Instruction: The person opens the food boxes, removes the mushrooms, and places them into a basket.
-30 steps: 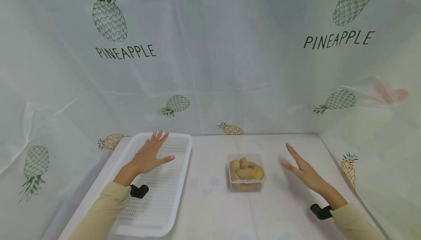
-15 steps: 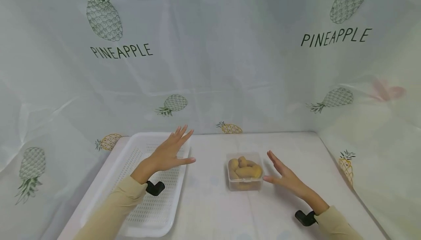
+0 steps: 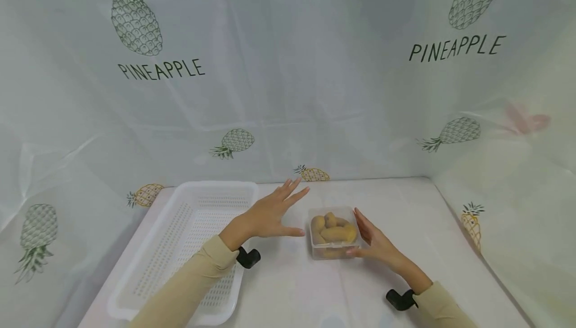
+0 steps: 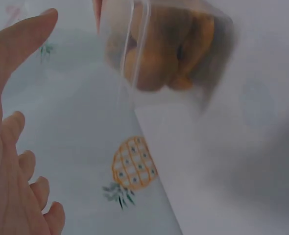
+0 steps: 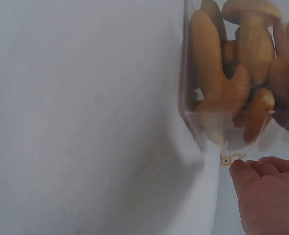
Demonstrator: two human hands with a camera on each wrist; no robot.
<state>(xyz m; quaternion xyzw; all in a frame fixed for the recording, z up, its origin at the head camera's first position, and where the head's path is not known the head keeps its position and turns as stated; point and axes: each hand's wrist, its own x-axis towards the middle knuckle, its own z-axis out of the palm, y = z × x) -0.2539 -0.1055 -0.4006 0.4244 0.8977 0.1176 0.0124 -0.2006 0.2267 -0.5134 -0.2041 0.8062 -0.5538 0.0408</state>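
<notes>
Our left hand (image 3: 269,214) is spread wide, just short of the box (image 3: 324,252), on the table (image 3: 288,288) beside the basket (image 3: 193,218). Our right hand (image 3: 381,248), thumb apart, flanks its right corner — contact we cannot tell. We should press both walls evenly, 2 hands level.

Pale creased sheet walls (image 3: 288,88) (pineapple prints (image 3: 137,26), some captioned), white tabletop (image 3: 396,198), soft light

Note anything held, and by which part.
The left hand holds nothing. The right hand is at the right side of the clear box; whether it grips is unclear.
</notes>
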